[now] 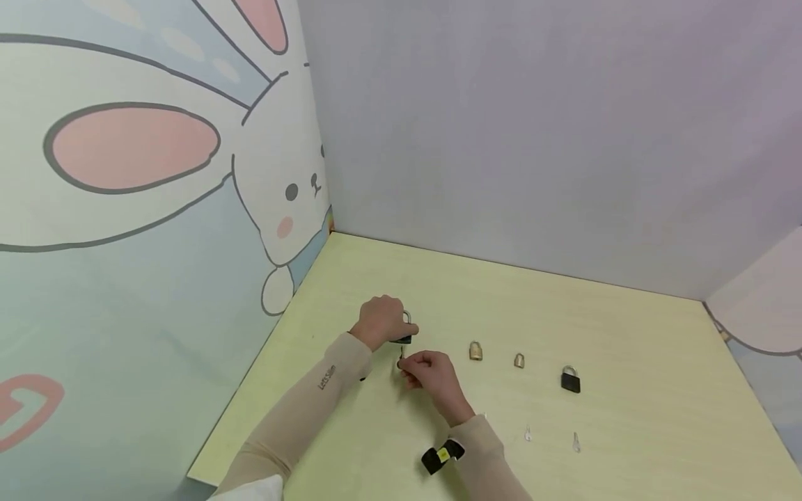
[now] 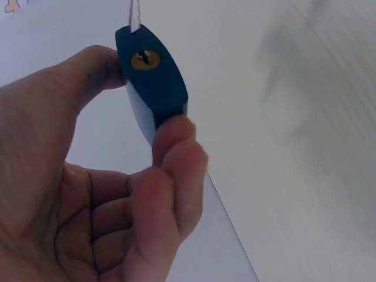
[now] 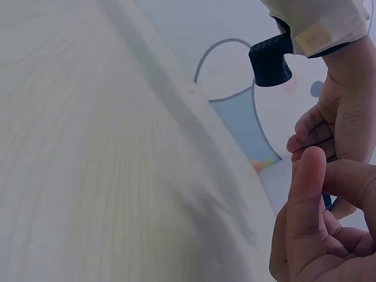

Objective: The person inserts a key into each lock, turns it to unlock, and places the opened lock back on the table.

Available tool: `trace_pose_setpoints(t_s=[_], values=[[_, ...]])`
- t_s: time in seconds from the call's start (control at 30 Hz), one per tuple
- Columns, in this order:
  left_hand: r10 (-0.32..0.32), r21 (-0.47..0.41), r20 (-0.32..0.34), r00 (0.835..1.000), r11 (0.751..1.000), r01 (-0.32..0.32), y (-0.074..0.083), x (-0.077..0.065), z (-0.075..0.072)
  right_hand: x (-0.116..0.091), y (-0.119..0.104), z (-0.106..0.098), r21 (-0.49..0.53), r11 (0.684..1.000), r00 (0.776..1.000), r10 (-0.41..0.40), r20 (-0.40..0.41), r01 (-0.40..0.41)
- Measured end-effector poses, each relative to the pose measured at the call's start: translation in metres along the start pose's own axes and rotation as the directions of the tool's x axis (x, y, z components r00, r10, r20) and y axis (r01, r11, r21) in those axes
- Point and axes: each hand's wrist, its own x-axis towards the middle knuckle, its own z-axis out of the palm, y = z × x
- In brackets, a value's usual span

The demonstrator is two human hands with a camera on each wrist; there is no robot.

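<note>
My left hand grips a dark padlock by its body, its steel shackle standing up beside the fingers. In the left wrist view, the underside of that padlock faces the camera and shows a brass keyhole with nothing in it. Between thumb and forefinger my right hand pinches a key, its blade pointing up just below the padlock. The key blade overlaps the edge of the padlock's underside in the left wrist view. Right-hand fingers mostly hide the key in the right wrist view.
To the right on the pale table stand a brass padlock, a smaller brass padlock and a black padlock. Closer in lie a small silver key and another silver key. A rabbit-print wall borders the left side.
</note>
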Motion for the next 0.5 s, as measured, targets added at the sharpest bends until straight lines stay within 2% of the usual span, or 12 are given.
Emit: trace_pose_setpoints(t_s=[0.3, 0.5], values=[[0.004, 0.006, 0.005, 1.0, 1.0, -0.004, -0.0005, -0.0021, 0.0001, 0.0063, -0.0015, 0.0058, 0.11, 0.994, 1.0, -0.012, -0.013, 0.013], [-0.02, 0.028, -0.006, 1.0, 0.999, 0.02, -0.002, -0.0016, -0.0017, 0.0075, -0.0043, 0.0105, 0.164, 0.986, 0.999, 0.023, -0.037, -0.017]])
